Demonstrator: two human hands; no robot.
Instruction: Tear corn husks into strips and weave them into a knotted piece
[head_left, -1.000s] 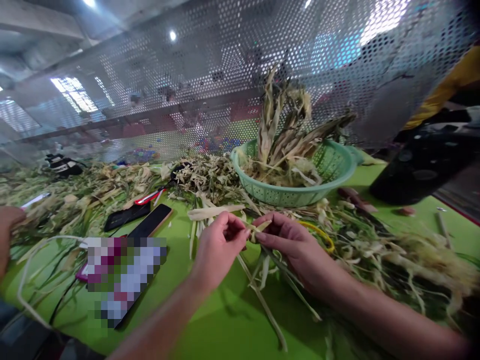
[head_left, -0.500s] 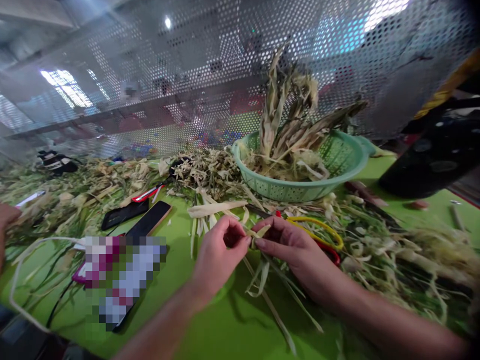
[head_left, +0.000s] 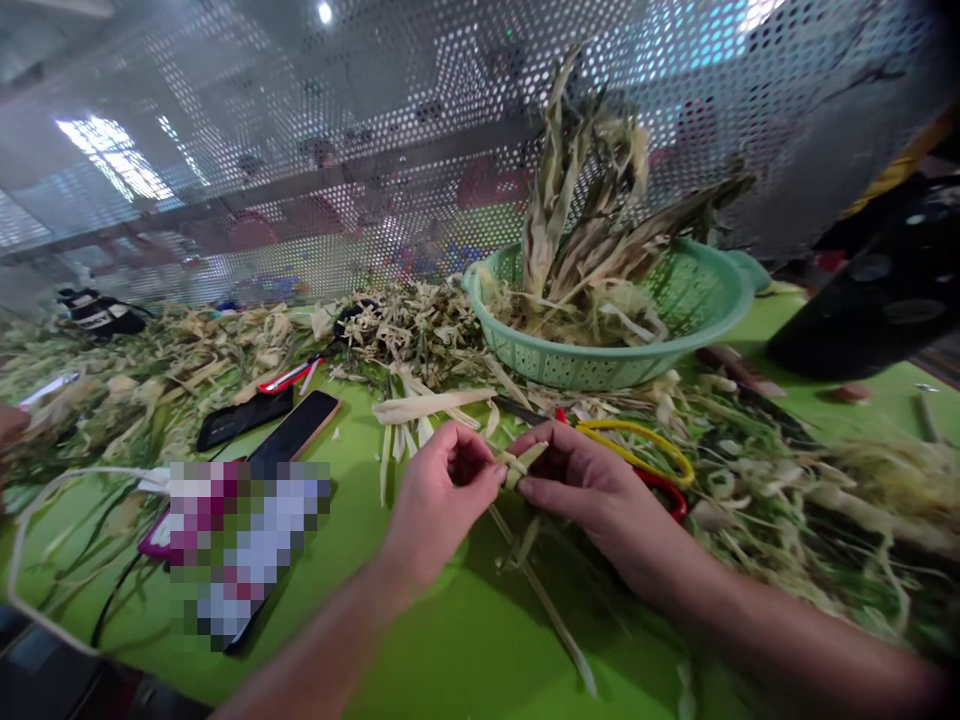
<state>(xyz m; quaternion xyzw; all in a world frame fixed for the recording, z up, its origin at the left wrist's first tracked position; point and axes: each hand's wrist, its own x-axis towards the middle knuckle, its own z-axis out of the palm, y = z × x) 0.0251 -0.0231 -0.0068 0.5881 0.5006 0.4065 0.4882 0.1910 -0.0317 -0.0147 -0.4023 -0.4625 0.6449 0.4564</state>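
Thin pale corn husk strips (head_left: pixel 517 472) are pinched between my two hands above the green table. My left hand (head_left: pixel 446 500) grips them between thumb and forefinger, with its other fingers curled. Close beside it, my right hand (head_left: pixel 577 480) pinches the same strips, which cross or fold over each other at the fingertips. One long strip (head_left: pixel 551 610) hangs down toward the table. Scissors (head_left: pixel 637 445) with yellow and red handles lie just behind my right hand. Wider husk pieces (head_left: pixel 427 408) lie behind my left hand.
A green plastic basket (head_left: pixel 577 368) with dried husks stands at the back. Husk scraps (head_left: pixel 420 325) cover the table's rear and right. Phones (head_left: pixel 296 430), a red cutter (head_left: pixel 292 374) and a white cable (head_left: pixel 30 520) lie left. A dark cylinder (head_left: pixel 862 300) stands right. Another person's hand (head_left: pixel 11 425) shows far left.
Both hands stay together on the husk strips, with the fingertips shifted slightly. The loose strips under my right hand have swung. The camera view has tilted a little.
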